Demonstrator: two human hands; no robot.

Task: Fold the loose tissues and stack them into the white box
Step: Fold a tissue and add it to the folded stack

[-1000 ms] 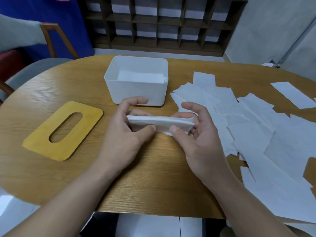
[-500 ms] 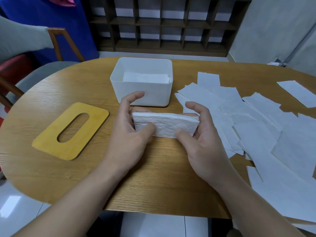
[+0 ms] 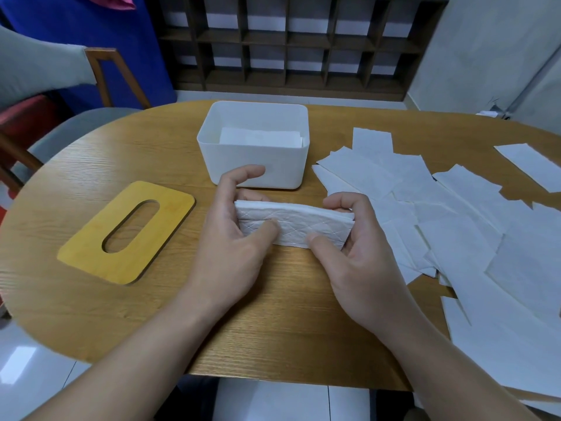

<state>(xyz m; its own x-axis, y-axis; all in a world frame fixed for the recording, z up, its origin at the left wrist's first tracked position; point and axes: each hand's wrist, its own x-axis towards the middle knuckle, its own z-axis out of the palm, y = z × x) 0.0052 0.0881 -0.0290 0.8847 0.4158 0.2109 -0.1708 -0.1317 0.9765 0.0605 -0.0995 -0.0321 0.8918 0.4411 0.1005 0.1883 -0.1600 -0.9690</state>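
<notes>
Folded tissue [image 3: 293, 223] near table edge [image 3: 273, 376]

1. Soft, even indoor light; the table [image 3: 91, 299] looks moderately bright.
2. Faint shadows sit under the hands.
3. Wide-angle bending curves the edges.
4. Pale glare patches mark the floor [image 3: 18, 363].

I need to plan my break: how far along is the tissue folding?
Early on. Done: a few folded tissues already lie inside the white box. In hand: the left hand and right hand each pinch an end of one folded tissue just in front of the box. Left: a large spread of loose tissues covers the table's right side.
</notes>
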